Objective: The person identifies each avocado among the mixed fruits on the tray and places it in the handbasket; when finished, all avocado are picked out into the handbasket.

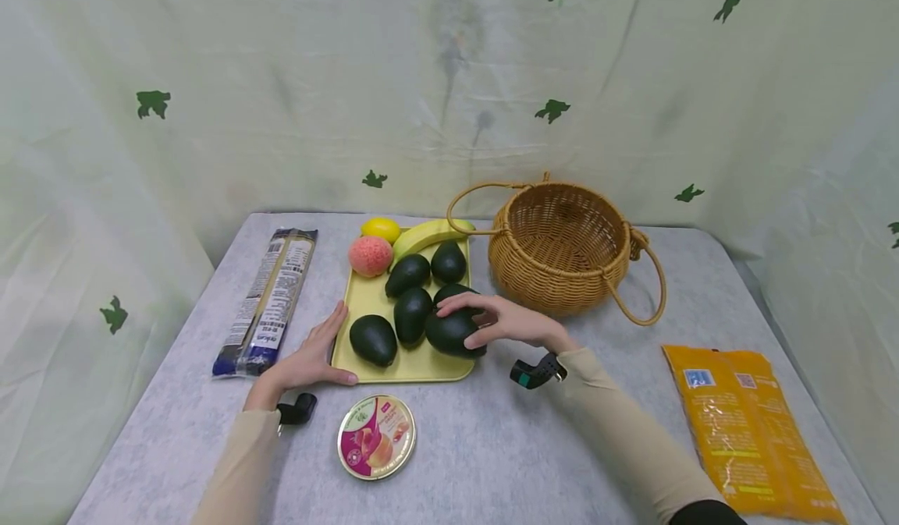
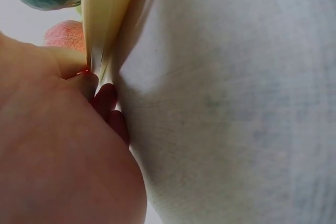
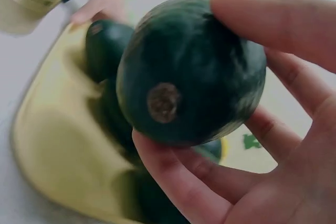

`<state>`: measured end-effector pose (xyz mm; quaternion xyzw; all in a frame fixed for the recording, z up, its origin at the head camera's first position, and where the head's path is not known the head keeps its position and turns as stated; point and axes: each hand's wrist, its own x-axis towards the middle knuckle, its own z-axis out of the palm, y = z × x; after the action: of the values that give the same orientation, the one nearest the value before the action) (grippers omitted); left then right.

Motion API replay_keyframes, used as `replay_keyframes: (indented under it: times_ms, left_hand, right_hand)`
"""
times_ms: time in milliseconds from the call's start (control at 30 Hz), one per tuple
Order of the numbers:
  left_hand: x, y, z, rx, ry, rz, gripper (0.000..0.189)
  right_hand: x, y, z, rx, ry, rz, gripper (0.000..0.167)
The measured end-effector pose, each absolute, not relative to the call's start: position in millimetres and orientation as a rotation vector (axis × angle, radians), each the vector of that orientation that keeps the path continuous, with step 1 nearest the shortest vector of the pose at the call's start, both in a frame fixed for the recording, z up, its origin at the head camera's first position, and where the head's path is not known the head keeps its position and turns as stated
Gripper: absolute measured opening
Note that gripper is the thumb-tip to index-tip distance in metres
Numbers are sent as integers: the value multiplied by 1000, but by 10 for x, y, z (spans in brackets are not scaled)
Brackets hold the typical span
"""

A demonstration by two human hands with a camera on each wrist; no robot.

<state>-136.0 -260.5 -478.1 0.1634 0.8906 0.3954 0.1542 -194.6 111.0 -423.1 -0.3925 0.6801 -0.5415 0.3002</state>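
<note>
A dark green avocado [image 3: 191, 72] sits in the grip of my right hand [image 1: 516, 322], thumb and fingers spread around it. It is over the right front part of a yellow tray [image 1: 361, 299]. Several other avocados [image 1: 373, 340] lie on the tray, one partly hidden behind the held one. Along the tray's back are a pink peach [image 1: 371, 256], a yellow lemon [image 1: 381, 229] and a banana [image 1: 424, 235]. My left hand [image 1: 305, 365] rests at the tray's front left corner, fingers extended along its left edge and thumb by its front edge.
A round wicker basket [image 1: 558, 279] with handles stands right of the tray, one handle reaching over the banana. To the left lies a long blue-ended package [image 1: 270, 303]. In front is a round tin [image 1: 376, 438] with a fruit label; an orange bag [image 1: 747, 431] lies at right.
</note>
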Motion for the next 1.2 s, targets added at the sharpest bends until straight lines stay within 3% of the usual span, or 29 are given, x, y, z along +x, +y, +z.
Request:
replay_keyframes:
  times_ms: [300, 633, 867, 1200]
  left_hand:
    - [-1361, -2593, -4798, 440, 2538, 1140, 122]
    - [-1361, -2583, -4775, 431, 2541, 1138, 122]
    - [-1360, -2591, -4780, 433, 2540, 1138, 122]
    - [-1361, -2602, -4784, 427, 2541, 1134, 122]
  right_hand:
    - [-2054, 1360, -3819, -900, 1646, -1790, 51]
    - [-2291, 1888, -3292, -692, 1931, -1821, 50]
    - [-2576, 2210, -3235, -519, 2017, -1788, 51]
    - [-2784, 2273, -3308, -431, 2067, -1648, 53]
